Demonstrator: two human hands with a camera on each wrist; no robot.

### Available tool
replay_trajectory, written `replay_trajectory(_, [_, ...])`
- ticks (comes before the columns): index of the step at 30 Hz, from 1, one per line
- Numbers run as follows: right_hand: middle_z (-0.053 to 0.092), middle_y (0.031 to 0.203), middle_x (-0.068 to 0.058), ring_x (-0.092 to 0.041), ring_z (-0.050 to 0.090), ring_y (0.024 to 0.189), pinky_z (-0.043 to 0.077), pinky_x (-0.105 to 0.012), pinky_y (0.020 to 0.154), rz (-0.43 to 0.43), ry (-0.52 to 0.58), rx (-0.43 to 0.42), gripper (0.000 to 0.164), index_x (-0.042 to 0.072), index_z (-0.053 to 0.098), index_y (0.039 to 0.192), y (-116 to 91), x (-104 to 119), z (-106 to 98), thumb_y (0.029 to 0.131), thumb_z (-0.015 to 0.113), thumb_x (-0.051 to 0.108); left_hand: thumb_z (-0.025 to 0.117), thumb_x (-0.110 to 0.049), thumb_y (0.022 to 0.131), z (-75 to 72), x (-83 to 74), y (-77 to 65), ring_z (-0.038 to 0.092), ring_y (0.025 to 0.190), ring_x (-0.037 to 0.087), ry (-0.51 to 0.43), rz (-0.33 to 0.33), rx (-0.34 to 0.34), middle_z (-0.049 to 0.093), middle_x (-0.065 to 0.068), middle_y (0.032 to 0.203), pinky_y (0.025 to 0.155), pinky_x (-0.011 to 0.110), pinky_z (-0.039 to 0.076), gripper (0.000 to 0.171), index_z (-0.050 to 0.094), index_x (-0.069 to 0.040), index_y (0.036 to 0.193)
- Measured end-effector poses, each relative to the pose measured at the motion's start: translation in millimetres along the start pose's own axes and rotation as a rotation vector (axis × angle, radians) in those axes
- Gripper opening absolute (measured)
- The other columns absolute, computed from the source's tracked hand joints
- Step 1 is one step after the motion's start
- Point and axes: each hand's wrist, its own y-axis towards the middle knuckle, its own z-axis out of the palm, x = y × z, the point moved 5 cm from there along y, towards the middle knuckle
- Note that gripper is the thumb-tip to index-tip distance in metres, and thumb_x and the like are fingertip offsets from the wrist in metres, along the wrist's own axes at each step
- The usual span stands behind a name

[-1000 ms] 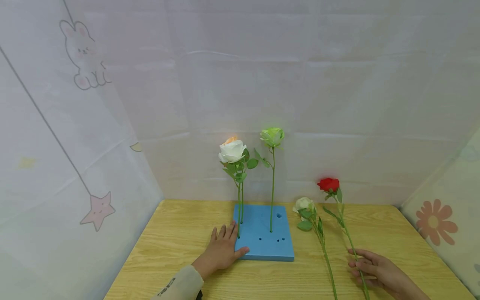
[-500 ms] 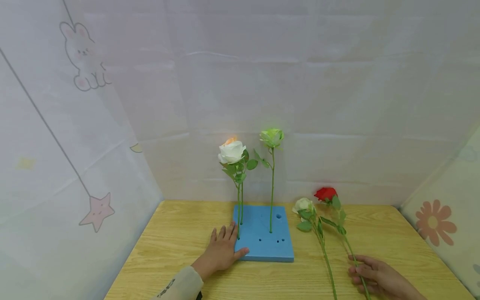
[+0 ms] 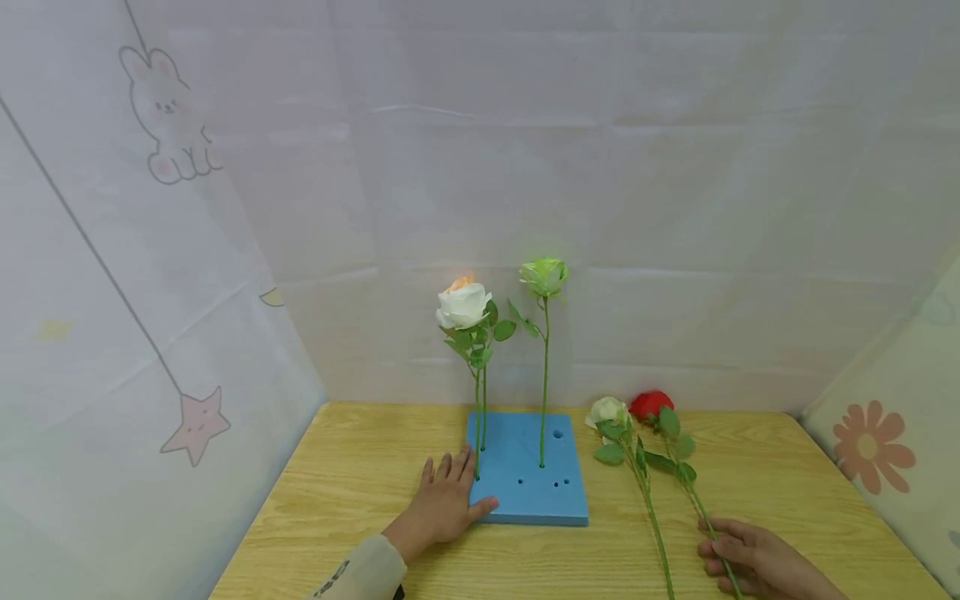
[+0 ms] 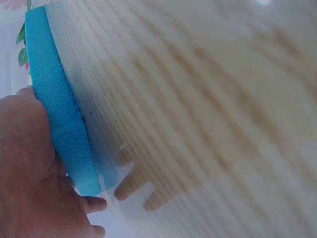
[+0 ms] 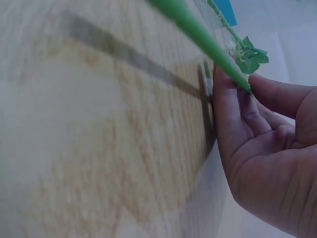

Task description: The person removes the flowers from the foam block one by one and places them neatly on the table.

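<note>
Head view: I see the right grip [image 3: 757, 560] pinching the red rose [image 3: 652, 405] by its stem [image 3: 706, 520], thumb against fingers; the stem's lower end runs out of frame. The bloom sits just beside the cream rose [image 3: 607, 410], whose own stem is cut off at the bottom edge. I can't tell whether the red bloom touches the tabletop [image 3: 360, 467]. The left grip [image 3: 442, 504] is spread, fingers along the board [image 3: 528, 500], thumb over its near corner. Above the board, the white rose [image 3: 462, 307] hides most of the orange rose [image 3: 460, 282].

Left wrist view: I get the left grip cropped, against the board's side; some fingers are hidden.

Right wrist view: thumb and fingertips meet round the stem, blurred towards me. I can't tell which rose the leaves [image 5: 249, 60] beyond belong to.
</note>
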Motion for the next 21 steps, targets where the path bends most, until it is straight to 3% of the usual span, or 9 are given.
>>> replay_trajectory(7, [0.063, 0.126, -0.01, -0.02, 0.061, 0.107, 0.052, -0.039, 0.094, 0.001, -0.026, -0.027, 0.057, -0.015, 0.017, 0.153, 0.3, -2.2, -1.7, 0.112, 0.039, 0.018, 0.031, -0.076, 0.098, 1.2, 1.2, -0.1, 0.023, 0.151, 0.045, 0.015, -0.002, 0.005, 0.013, 0.012, 0.17, 0.117, 0.07, 0.012, 0.095, 0.018, -0.008, 0.163])
replay_trajectory(13, [0.062, 0.126, -0.01, -0.02, 0.061, 0.107, 0.051, -0.04, 0.095, -0.009, -0.023, 0.017, 0.052, -0.015, 0.022, 0.152, 1.5, -0.7, -2.0, 0.113, 0.036, 0.016, 0.03, -0.076, 0.098, 1.7, 1.4, 0.4, 0.021, 0.151, 0.045, 0.014, -0.008, 0.014, 0.011, 0.012, 0.17, 0.118, 0.069, 0.01, 0.095, 0.016, -0.009, 0.164])
replay_trajectory(17, [0.062, 0.125, -0.012, -0.02, 0.062, 0.104, 0.053, -0.038, 0.093, -0.011, -0.079, -0.018, 0.057, -0.02, 0.017, 0.151, -0.4, 2.2, -4.2, 0.112, 0.039, 0.017, 0.03, -0.076, 0.098, 3.4, 2.3, 1.1, 0.02, 0.152, 0.045, 0.007, -0.012, 0.02, 0.01, 0.011, 0.17, 0.118, 0.069, 0.009, 0.095, 0.015, -0.009, 0.164])
replay_trajectory(21, [0.063, 0.122, -0.012, -0.024, 0.064, 0.103, 0.055, -0.038, 0.09, 0.002, -0.228, -0.119, 0.065, -0.024, 0.016, 0.149, -3.5, 6.3, -6.3, 0.111, 0.044, 0.021, 0.031, -0.075, 0.098, 1.7, 0.7, 0.2, 0.021, 0.151, 0.045, 0.003, -0.009, 0.02, 0.011, 0.012, 0.17, 0.118, 0.069, 0.01, 0.094, 0.016, -0.009, 0.164])
